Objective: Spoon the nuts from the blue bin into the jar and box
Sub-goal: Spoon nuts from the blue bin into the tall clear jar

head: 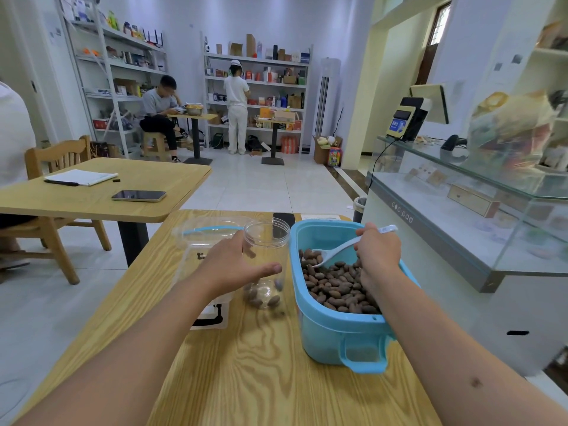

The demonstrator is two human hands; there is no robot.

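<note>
A shop room with shelves lies behind; before us a wooden worktop (261, 379) carries everything. We judge we are at the scooping step for the jar. Our right hand (379, 250) grips the handle of a white spoon (338, 252), whose bowl lies among the nuts (338, 287) at the far end of the blue bin (338, 336). The bin is still well stocked. Our left hand (233, 265) wraps around the clear jar (266, 238), which stands upright just left of the bin, its mouth open; a few nuts lie at its bottom, so filling has barely begun. Left of the jar sits the clear box (209, 233), partly hidden by the hand; we cannot tell whether it holds any nuts.

Next we would need to lift a level spoonful over the bin's rim and tip it into the jar's narrow mouth, holding the jar steady, lest nuts spill onto the worktop.
</note>
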